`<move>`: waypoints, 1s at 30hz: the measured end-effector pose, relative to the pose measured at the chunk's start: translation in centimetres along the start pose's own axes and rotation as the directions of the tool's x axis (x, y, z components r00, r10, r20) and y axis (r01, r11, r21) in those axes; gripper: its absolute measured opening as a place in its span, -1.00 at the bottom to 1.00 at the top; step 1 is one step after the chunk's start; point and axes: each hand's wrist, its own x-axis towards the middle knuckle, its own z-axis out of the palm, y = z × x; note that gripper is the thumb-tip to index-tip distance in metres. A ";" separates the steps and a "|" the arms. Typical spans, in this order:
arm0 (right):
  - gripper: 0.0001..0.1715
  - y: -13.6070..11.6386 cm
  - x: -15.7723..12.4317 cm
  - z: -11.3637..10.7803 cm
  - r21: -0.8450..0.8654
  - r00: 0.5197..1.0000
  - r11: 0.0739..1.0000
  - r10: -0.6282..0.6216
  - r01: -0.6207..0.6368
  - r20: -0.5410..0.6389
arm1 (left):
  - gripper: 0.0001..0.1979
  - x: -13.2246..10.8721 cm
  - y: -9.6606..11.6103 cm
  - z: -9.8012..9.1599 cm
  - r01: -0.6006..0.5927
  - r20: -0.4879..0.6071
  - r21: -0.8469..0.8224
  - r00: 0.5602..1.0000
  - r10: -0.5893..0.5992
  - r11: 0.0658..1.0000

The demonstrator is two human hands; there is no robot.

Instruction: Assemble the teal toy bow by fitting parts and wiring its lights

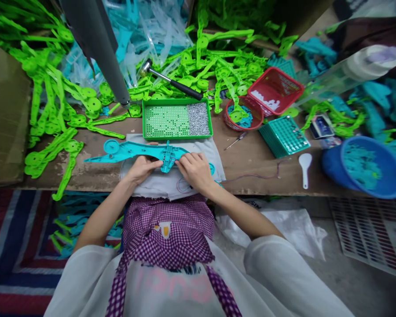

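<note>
A long blue plastic toy part (135, 151), with a round disc near its left end, lies across a white cloth (214, 152) at the table's front edge. My left hand (143, 168) is closed on its lower edge, thumb against the middle section. On the other side, my right hand (195, 171) has its fingers curled onto the right end, and they cover that end in part. Thin dark wire (181, 187) loops below the right hand and trails right. Just behind the part stands a green tray (145, 127) of small metal pieces, likely screws.
Behind are heaped green plastic parts (231, 66) and a hammer (171, 81). A grey powered driver (108, 57) hangs at upper left. To the right are red baskets (260, 119), a screwdriver (235, 141), teal trays (280, 138), a white spoon (305, 165) and a blue bucket (336, 169).
</note>
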 end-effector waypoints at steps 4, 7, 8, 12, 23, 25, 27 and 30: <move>-0.58 -0.3 0.1 0.3 0.060 0.998 0.997 0.051 -0.053 0.038 | -0.19 0.0 0.0 -0.1 -0.006 0.003 0.011 1.000 0.006 1.000; -0.57 -0.4 0.3 0.1 0.081 0.993 0.993 0.074 -0.082 0.095 | -0.20 -0.2 0.1 0.0 -0.012 -0.008 0.002 1.000 0.012 1.000; -0.57 -0.5 0.5 -0.1 0.081 0.991 0.993 0.074 -0.084 0.110 | -0.21 -0.2 0.1 0.1 -0.013 -0.013 0.000 1.000 0.013 1.000; -0.57 -1.0 1.4 -0.3 0.100 0.989 0.992 0.064 -0.078 0.132 | -0.32 0.0 0.0 0.6 -0.015 -0.008 0.033 1.000 0.015 0.999; -0.63 -0.5 2.0 1.5 0.277 0.954 0.935 0.146 -0.219 0.262 | -0.74 -2.0 4.8 -0.7 -0.136 0.142 0.867 0.990 0.023 0.479; -0.66 -0.4 2.1 1.6 0.281 0.949 0.933 0.144 -0.224 0.280 | -0.78 -1.4 5.6 -0.5 -0.278 0.232 0.929 0.952 0.202 0.244; -0.67 -0.3 2.3 1.6 0.292 0.948 0.929 0.143 -0.228 0.284 | -0.79 -0.1 5.7 -0.4 -0.377 0.350 0.921 0.912 0.212 0.099; -0.69 0.1 2.6 1.4 0.322 0.946 0.919 0.132 -0.229 0.295 | -0.80 2.3 5.5 -1.0 -0.455 0.455 0.890 0.890 0.027 0.032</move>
